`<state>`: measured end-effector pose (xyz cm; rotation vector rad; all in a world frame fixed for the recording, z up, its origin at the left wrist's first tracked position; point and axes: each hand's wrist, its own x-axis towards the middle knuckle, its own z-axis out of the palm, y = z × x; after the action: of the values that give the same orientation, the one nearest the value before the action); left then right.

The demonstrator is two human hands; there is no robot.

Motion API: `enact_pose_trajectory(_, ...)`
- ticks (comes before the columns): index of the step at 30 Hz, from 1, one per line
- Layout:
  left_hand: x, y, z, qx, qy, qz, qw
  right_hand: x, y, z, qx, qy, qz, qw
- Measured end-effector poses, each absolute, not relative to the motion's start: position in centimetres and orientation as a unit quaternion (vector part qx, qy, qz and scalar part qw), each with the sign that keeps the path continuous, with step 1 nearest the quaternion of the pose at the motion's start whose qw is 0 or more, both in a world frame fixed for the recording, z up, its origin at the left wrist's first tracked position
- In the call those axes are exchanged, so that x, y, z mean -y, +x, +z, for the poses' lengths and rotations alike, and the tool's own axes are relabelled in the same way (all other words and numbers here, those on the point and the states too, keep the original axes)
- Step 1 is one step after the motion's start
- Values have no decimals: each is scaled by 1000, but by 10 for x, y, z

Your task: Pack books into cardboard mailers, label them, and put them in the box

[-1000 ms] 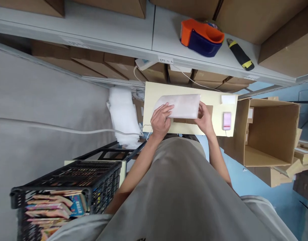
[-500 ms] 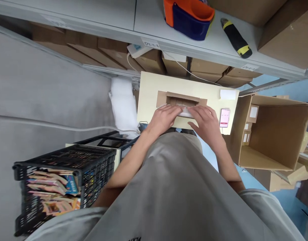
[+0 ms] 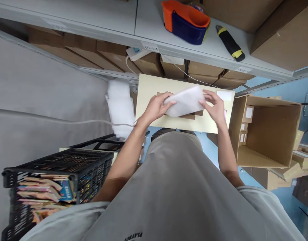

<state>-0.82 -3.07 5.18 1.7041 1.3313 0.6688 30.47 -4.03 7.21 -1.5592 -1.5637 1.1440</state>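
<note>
From where I stand, the person has a white wrapped packet (image 3: 185, 102) in both hands over the pale desk (image 3: 147, 88). The left hand (image 3: 157, 106) grips its left end between thumb and fingers; the right hand (image 3: 216, 107) pinches the opposite end, thumb on the near side and fingertips at the far corner. The packet slants, its right end farther from the person, and covers most of a brown cardboard box (image 3: 190, 116) on the desk. I can't tell whether the two touch.

Just beyond the right hand lies a white slip (image 3: 224, 96), with the edge of a phone (image 3: 225, 114) peeking out beside the wrist. A stack of white wrapping (image 3: 120, 107) sits off the desk's left end, and a large carton (image 3: 269, 134) stands by its right end, mouth toward the person.
</note>
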Motion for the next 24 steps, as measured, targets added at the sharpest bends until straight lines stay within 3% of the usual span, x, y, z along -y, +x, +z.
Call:
enact_pose_trajectory(5, 34, -2, 33, -492, 537, 398, 557, 53, 289, 58, 480, -539, 597, 350)
enact_pose_trajectory(11, 46, 20, 17, -439, 464, 355, 683, 73, 237, 47, 373, -540, 660, 367)
enact_pose_trajectory(14, 49, 15, 7, -475, 518, 322, 634, 72, 243, 52, 383, -581, 622, 360)
enact_pose_trajectory(20, 33, -20, -29, -605, 653, 280, 359, 64, 282, 78, 472, -637, 495, 355)
enact_pose_trajectory(24, 6, -23, -49, -598, 692, 249, 319, 51, 283, 85, 535, -622, 463, 336)
